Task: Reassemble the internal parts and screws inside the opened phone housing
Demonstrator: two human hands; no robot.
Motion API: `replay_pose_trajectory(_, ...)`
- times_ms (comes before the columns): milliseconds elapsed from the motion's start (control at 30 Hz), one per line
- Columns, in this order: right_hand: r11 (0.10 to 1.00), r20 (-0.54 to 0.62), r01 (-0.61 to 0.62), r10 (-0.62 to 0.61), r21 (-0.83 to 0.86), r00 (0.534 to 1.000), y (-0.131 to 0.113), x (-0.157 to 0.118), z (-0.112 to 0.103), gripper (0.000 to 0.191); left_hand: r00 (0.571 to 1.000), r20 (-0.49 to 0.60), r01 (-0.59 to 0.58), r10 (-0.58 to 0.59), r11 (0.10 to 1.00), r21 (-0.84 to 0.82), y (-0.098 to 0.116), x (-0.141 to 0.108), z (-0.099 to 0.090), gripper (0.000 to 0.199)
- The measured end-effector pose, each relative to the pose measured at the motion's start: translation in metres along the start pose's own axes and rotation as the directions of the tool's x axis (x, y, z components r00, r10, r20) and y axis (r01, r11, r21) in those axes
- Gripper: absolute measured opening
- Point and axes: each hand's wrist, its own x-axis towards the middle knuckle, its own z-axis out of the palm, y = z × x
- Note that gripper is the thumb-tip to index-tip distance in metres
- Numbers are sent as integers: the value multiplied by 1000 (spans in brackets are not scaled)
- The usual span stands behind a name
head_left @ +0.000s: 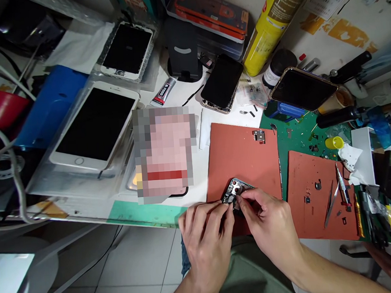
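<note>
An opened phone body with bare inner parts lies near the front edge of a reddish-brown mat. My left hand holds its left side, with the fingers bent and the fingertips at the frame. From the right, my right hand pinches at the inside of the phone with thumb and index finger; whatever is between those fingertips is too small to make out. Both hands partly cover the phone's lower end. A small metal part rests at the mat's upper right.
A second mat bears tweezers, a screwdriver and small parts. Behind are a dark phone, a black stand, a glue tube and a yellow can. White-framed screens lie left.
</note>
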Motion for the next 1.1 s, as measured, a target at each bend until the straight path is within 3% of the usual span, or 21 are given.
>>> replay_pose_trajectory(433,999,-12,36,-36,23,999,-1,-1,-6,16,1000,-4,5,-5,1000,-10,1,2,-1,15)
replay_pose_trajectory(700,996,-87,25,-18,80,996,8,-40,-31,13,999,7,33,-33,999,-6,3,3,-3,12)
replay_pose_trajectory(833,987,-116,82,-66,139,991,27,-69,-30,5,998,11,65,-65,997,35,5,6,-2,7)
replay_pose_trajectory(967,969,-164,169,-140,181,977,48,-89,-23,11,995,32,95,-97,994,55,6,7,-4,4)
replay_pose_trajectory(1100,940,-313,338,-305,55,900,65,-94,-18,23,987,48,150,-153,987,63,10,9,-4,3)
